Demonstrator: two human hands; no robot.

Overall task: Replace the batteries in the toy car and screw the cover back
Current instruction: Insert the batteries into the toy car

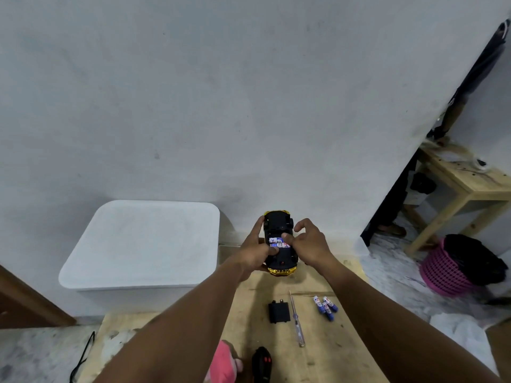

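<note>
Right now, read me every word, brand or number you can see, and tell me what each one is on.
On the batteries in the toy car: blue and white printed labels, too blurred to read, partly under fingers.
On the loose batteries on the table: printed labels, too small and blurred to read.
On the cover and screwdriver: no text visible.

Scene is lit dimly & evenly, w/ a cool grey cast over the wall (249,92). Soft shadows are thrown on the wooden table (318,357) & on the wall behind the toy car (278,225). Straight lines are bowed twd the edges by wide-angle distortion. Print on the loose batteries (325,306) is smeared, and corners are softened.
</note>
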